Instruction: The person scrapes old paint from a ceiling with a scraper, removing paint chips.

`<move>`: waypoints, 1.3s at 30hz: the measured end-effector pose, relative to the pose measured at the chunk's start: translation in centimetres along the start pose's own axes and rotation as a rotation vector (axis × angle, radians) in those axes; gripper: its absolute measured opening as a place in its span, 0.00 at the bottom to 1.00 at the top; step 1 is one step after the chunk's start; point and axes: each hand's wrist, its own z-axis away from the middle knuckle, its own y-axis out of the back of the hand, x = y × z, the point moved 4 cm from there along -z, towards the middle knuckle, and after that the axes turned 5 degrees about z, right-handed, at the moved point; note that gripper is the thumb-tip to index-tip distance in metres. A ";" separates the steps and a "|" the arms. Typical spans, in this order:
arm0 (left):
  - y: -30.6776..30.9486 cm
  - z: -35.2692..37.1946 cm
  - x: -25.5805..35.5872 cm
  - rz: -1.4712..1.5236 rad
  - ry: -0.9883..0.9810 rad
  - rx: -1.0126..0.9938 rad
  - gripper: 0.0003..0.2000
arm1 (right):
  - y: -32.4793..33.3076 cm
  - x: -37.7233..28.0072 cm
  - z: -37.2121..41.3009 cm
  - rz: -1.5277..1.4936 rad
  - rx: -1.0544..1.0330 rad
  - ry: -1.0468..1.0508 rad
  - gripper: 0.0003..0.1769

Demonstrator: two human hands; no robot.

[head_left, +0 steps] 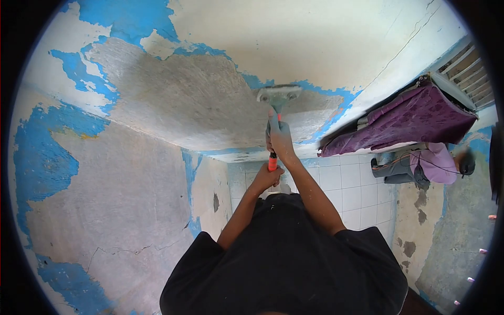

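Observation:
Both my hands are closed around a wall scraper [272,164] with an orange and black handle. My right hand [281,140] grips it higher up, close to the head, and looks dusty. Lower down, near my chest, my left hand [266,178] wraps around the orange end of the handle. The scraper's wide, dusty head [279,95] is at the wall [205,89], by the edge between bare grey plaster and a strip of blue paint [252,81]. Cream paint [294,37] covers the wall beyond that strip.
A purple patterned cloth [404,118] hangs at the right below a slatted window [467,68]. Another person [440,163] in a pink top is beyond it. White tiles [352,191] cover the floor. The left wall [121,194] has patchy blue paint and cracks.

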 end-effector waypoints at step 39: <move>0.1 1.5 -3.0 0.211 0.156 -0.091 0.15 | -0.8 3.4 -0.3 0.095 -0.051 -0.124 0.34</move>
